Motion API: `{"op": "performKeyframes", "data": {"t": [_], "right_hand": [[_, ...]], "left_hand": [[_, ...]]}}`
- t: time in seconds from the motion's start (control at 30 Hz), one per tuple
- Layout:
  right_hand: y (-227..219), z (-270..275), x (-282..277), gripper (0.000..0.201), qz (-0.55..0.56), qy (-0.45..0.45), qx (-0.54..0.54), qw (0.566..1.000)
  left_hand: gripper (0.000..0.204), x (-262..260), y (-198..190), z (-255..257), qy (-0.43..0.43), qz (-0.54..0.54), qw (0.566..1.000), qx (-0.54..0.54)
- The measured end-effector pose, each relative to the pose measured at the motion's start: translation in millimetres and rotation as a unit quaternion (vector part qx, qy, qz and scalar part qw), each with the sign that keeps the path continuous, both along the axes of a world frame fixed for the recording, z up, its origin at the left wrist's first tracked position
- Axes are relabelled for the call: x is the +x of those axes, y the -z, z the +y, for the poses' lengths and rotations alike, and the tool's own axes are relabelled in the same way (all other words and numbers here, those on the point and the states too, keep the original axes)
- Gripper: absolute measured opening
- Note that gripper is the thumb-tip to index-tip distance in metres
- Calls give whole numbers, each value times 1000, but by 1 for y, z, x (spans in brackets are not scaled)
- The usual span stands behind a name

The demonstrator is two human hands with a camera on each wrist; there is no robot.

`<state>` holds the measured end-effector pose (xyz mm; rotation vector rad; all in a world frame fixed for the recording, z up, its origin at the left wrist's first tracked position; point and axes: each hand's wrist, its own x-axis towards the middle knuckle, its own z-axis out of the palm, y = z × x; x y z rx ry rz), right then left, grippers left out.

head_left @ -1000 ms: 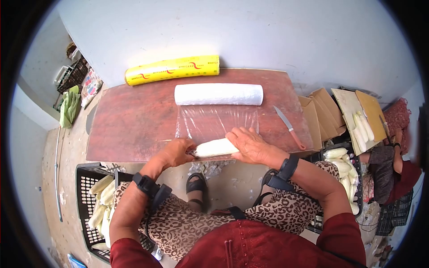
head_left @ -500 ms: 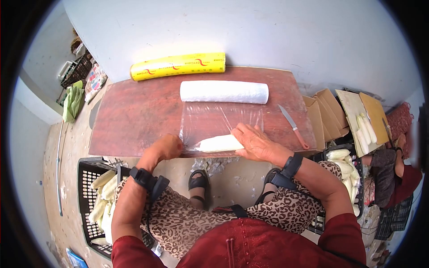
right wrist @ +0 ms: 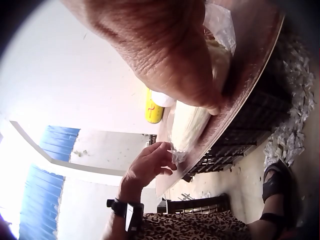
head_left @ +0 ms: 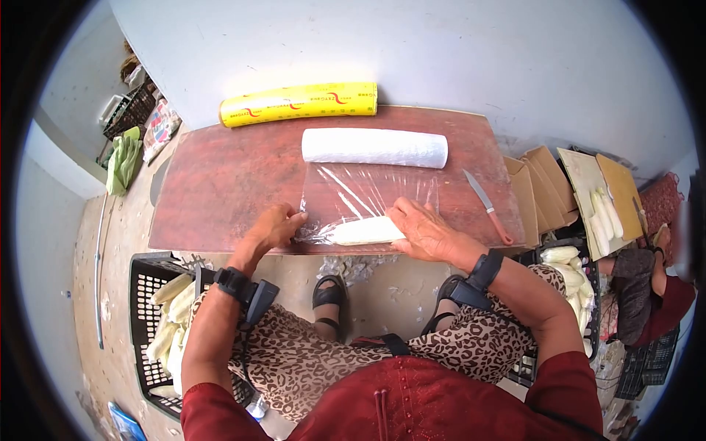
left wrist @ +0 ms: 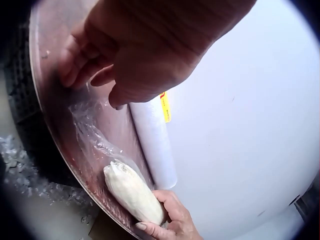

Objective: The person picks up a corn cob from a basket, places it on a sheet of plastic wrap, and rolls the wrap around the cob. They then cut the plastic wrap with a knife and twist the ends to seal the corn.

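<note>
A pale ear of corn [head_left: 364, 231] in its husk lies at the table's near edge, on clear film [head_left: 368, 191] drawn from a white roll [head_left: 375, 147]. My right hand [head_left: 426, 229] grips the ear's right end, thumb on the near side and fingers over the far side. To the left, my left hand [head_left: 276, 226] hovers by the bunched film past the ear's other tip. In the left wrist view its fingers are loosely bent, thumb apart, with the crumpled film [left wrist: 92, 130] just below them.
A yellow printed roll [head_left: 298, 104] lies along the table's back edge by the wall. The knife [head_left: 485, 206] rests at the right side of the table [head_left: 213, 184]. Black crates [head_left: 140, 309] of corn flank my legs, and cardboard [head_left: 540, 187] stands at right. Another person sits far right.
My left hand has moved left from the ear's tip, and its fingers have loosened from a curled hold. Twisted film now trails from that tip. My right hand keeps its grip on the ear.
</note>
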<state>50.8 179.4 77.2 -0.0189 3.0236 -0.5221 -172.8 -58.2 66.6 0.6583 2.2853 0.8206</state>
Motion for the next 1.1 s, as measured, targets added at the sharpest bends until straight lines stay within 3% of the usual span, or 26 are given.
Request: {"op": "performKeyframes", "data": {"t": [0.13, 0.2, 0.33, 0.43, 0.73, 1.1], "right_hand": [[-1, 0, 0, 46, 2, -3, -8, 1000], [-1, 0, 1, 55, -11, 4, -1, 1000], [-1, -1, 1, 60, -18, 13, 13, 1000], [10, 3, 1, 58, 37, 0, 16, 999], [7, 18, -3, 50, 15, -17, -31, 999], [1, 13, -2, 58, 2, 23, 5, 1000]], "left_hand": [[26, -7, 5, -1, 66, -31, 997, -17], [22, -15, 13, -4, 78, -53, 996, -13], [19, -19, 18, -9, 81, -68, 994, -24], [19, -20, 20, -9, 87, -62, 994, -37], [16, -14, 4, -7, 103, -55, 991, -70], [19, -19, 8, -3, 79, -72, 992, -66]]}}
